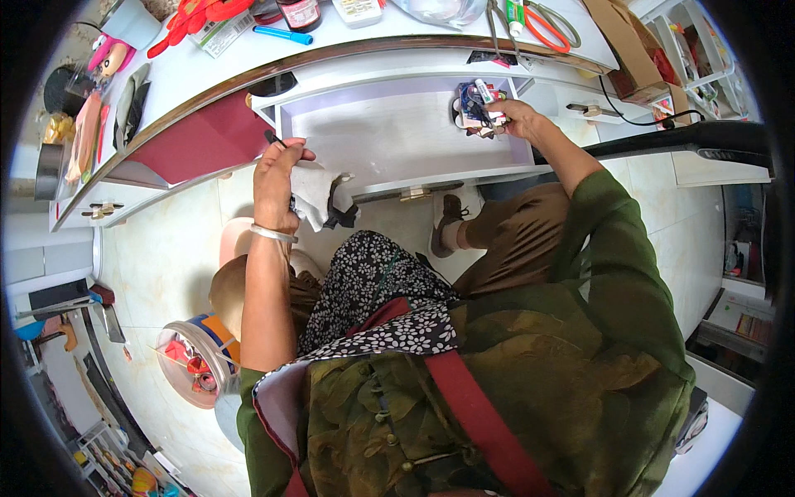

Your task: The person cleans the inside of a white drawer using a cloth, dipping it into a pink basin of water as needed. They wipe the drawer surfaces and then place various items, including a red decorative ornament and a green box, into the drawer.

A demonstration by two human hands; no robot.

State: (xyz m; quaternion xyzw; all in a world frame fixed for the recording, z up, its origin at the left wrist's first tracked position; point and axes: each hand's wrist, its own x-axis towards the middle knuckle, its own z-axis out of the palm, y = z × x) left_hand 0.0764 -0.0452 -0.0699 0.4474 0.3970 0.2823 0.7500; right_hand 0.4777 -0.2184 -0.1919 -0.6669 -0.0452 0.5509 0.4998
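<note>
In front of me an open white drawer (pixel 385 140) shows a mostly bare bottom. My left hand (pixel 275 177) is over its left front corner, gripping a grey-white cloth (pixel 313 189) with dark edging that hangs beside the wrist. A small dark-tipped object (pixel 271 137) sticks out past its fingers; what it is cannot be made out. At the drawer's right end, my right hand (pixel 522 118) grips a cluster of small items (pixel 472 112), among them a dark cord. A little white-and-green tube (pixel 484 91) lies on top, close to the thumb.
The white tabletop (pixel 385 38) above the drawer carries a blue marker (pixel 282 35), a dark bottle (pixel 300 13) and orange-handled scissors (pixel 549 31). A black bar (pixel 677 141) stretches across the right side. On the floor at left stands a clear plastic bucket (pixel 171 385) holding red items.
</note>
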